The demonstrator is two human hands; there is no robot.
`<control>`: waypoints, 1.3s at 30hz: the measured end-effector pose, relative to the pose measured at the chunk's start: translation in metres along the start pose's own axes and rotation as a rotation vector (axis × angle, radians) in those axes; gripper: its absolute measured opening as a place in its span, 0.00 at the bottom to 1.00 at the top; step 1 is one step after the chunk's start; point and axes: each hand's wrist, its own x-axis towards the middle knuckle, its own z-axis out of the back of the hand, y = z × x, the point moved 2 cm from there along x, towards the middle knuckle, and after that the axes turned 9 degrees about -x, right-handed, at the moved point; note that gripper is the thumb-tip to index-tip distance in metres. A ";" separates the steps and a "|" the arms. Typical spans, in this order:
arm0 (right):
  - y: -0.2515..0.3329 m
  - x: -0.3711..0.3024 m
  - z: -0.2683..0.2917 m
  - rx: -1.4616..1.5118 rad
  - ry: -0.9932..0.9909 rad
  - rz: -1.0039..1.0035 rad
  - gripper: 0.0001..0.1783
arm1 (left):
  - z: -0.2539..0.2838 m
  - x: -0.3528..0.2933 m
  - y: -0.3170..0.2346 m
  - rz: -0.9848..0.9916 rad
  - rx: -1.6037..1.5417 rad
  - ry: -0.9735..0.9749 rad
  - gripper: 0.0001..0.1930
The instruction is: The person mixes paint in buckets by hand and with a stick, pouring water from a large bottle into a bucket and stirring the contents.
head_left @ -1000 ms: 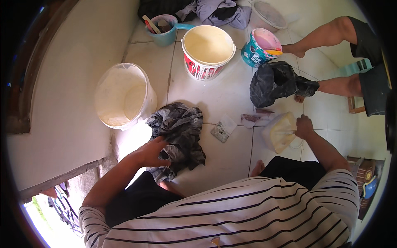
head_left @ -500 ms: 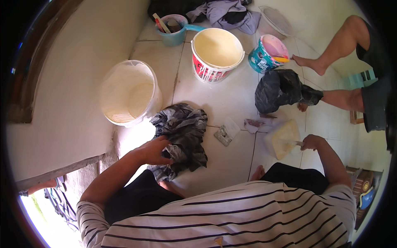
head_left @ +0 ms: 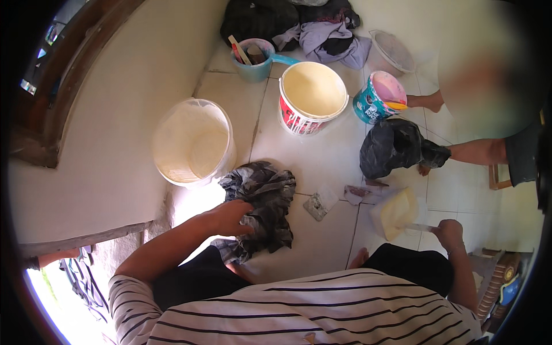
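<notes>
My left hand [head_left: 233, 218] is closed on a crumpled dark grey patterned cloth [head_left: 267, 192] that lies on the tiles at left centre. Some of its fingertips are hidden in the folds. Out to the right, my right hand [head_left: 448, 236] grips the handle of a cream-coloured dipper [head_left: 393, 218]. The dipper is tilted, its wide mouth facing me, with pale residue inside. Between the cloth and the dipper lies a small flat square piece with grey-white smears [head_left: 315, 207].
Beyond the cloth stand a translucent bucket [head_left: 231, 138], a white-and-red paint bucket [head_left: 296, 121] and a teal bucket [head_left: 364, 106]. A blue dipper [head_left: 253, 73] holds tools. Another person's leg [head_left: 477, 152] reaches in from the right, near a black plastic bag [head_left: 388, 150].
My right hand has drawn back toward the lower right, showing more of the dipper's handle. The left hand stays on the cloth. The whole view has shifted, and a blurred patch covers the other person's far leg.
</notes>
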 end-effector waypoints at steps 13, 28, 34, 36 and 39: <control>-0.054 -0.027 -0.079 1.004 0.285 -0.335 0.19 | 0.136 0.099 -0.093 -0.129 -1.077 -0.435 0.31; -0.020 -0.029 -0.077 0.906 0.354 -0.233 0.20 | 0.145 0.150 -0.068 -0.078 -1.247 -0.735 0.24; -0.014 -0.021 -0.073 0.856 0.417 -0.207 0.23 | 0.138 0.157 -0.059 -0.159 -1.372 -0.654 0.19; -0.013 -0.020 -0.070 0.827 0.436 -0.172 0.24 | 0.139 0.159 -0.057 -0.213 -1.396 -0.562 0.18; -0.012 -0.020 -0.069 0.861 0.438 -0.228 0.24 | 0.137 0.153 -0.060 -0.201 -1.384 -0.502 0.19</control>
